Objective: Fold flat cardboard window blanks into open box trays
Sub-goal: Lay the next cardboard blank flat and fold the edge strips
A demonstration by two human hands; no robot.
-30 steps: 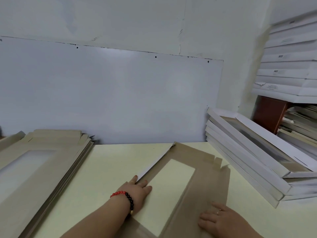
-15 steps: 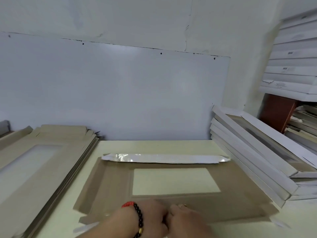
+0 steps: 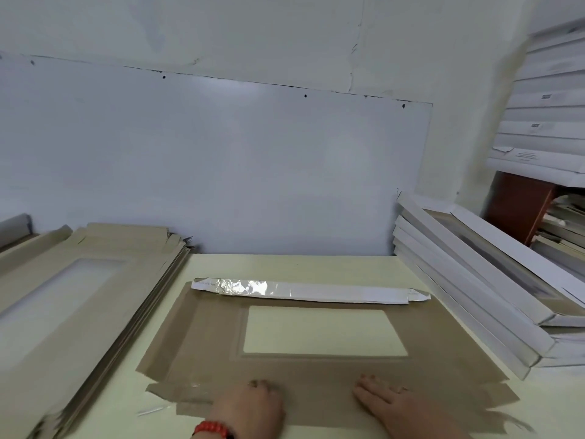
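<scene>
The cardboard blank [image 3: 202,350] is pressed flat by the left hand [image 3: 250,410] and right hand [image 3: 395,403], fingers straight; wrists are cut off.

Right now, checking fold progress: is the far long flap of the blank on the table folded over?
Yes, the far flap lies folded white-side-up over the brown blank.

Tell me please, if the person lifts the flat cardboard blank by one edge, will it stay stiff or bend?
The cardboard blank looks thin, scored and wide with a window cut out, so it would probably sag. Its far flap already stands folded over, so it likely hinges along creases. It seems light and may slide on the smooth table.
</scene>
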